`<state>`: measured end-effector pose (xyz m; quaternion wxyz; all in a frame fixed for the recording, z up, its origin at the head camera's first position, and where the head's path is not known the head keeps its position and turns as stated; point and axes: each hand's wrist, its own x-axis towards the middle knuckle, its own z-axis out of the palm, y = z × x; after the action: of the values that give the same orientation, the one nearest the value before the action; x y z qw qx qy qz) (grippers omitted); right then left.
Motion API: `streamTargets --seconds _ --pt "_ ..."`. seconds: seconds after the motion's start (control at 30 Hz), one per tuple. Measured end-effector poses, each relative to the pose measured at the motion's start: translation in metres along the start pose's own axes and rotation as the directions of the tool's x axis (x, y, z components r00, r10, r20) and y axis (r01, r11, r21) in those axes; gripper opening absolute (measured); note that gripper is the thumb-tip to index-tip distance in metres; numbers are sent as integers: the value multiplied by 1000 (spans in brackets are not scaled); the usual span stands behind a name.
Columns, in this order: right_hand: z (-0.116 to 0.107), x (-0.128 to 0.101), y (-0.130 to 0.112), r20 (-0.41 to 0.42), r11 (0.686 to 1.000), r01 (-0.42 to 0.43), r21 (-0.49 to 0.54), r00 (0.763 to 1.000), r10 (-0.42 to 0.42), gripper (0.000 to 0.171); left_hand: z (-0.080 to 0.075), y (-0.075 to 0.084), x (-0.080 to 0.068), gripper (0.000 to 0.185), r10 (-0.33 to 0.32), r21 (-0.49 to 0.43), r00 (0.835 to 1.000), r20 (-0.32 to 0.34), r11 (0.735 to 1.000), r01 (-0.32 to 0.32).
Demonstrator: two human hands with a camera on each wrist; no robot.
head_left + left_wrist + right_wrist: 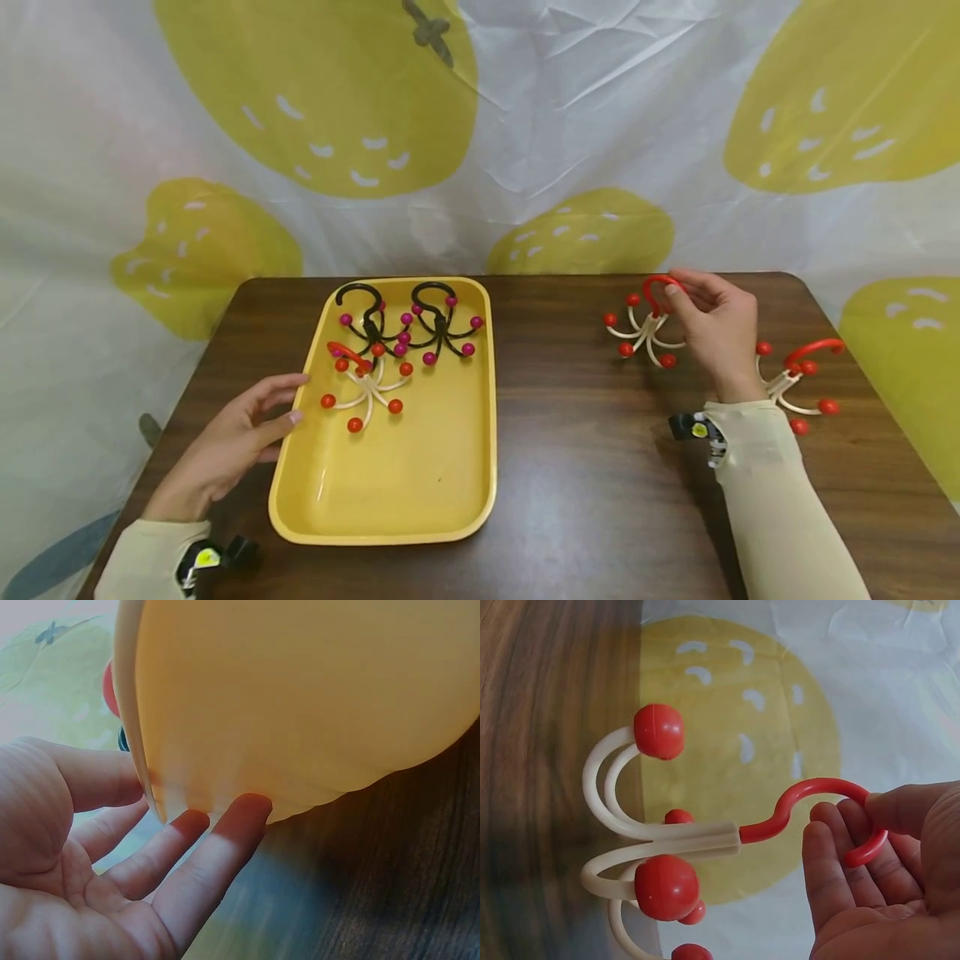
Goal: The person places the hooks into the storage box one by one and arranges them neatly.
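My right hand (716,333) pinches the red hook of a white multi-arm hook hanger (647,331) between thumb and fingers. Its curved arms end in red balls and point down, close over the table, as the right wrist view (731,838) also shows. A second red-and-white hook hanger (783,383) lies beyond my right wrist, partly hidden by the forearm. My left hand (243,425) rests at the left rim of a yellow tray (491,433); its fairly straight fingers (217,862) touch the outer wall, thumb at the rim. Inside lies another red-and-white hook hanger (367,385).
Two black hook hangers (371,329) with magenta balls lie side by side at the tray's far end. The tray stands on the left part of a brown wooden table (585,500). A fruit-patterned curtain (525,125) hangs right behind the table's back edge.
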<state>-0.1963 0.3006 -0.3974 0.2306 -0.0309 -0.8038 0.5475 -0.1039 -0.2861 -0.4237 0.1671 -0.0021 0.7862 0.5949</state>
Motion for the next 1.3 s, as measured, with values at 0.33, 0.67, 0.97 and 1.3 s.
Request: streamTargets --seconds 0.33,0.67,0.97,1.3 --pt "5 -9 -26 9 992 50 116 999 -51 26 0 -3 0 59 2 -3 1000 -1 1000 -2" --pt "15 -19 -52 56 946 65 317 995 -88 29 -1 -1 -2 58 7 -19 1000 3 1000 -7" --pt "29 -27 -71 101 930 107 352 983 -152 24 0 -3 -1 59 19 -37 1000 2 999 -19" --pt "46 -33 -85 136 903 121 413 972 -193 23 -1 -7 -1 60 40 -61 999 1 997 -39"
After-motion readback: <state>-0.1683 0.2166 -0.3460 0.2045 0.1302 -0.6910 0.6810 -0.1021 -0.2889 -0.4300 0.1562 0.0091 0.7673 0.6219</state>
